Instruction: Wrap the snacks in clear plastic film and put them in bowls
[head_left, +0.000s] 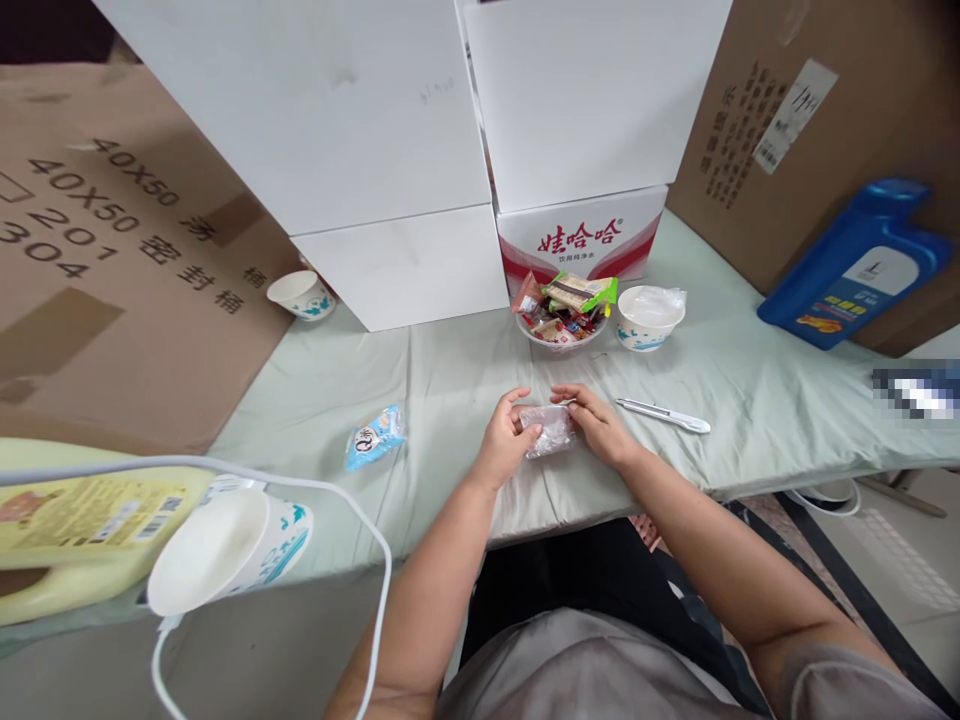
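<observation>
2 hands, our left hand [504, 437] and right hand [598, 425], pinch a clear crinkled packet [550, 430] on the green cloth [450, 380], its long axis running left to right. Behind stand a snack bowl [562, 318] and paper cup [649, 318]; a pen [664, 415] lies right, nothing blocking.

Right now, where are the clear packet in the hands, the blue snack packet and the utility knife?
clear packet [550, 430], head view, on its crinkled middle between both hands.
blue snack packet [375, 436], head view, on its printed front.
utility knife [664, 415], head view, on its handle's middle.
</observation>
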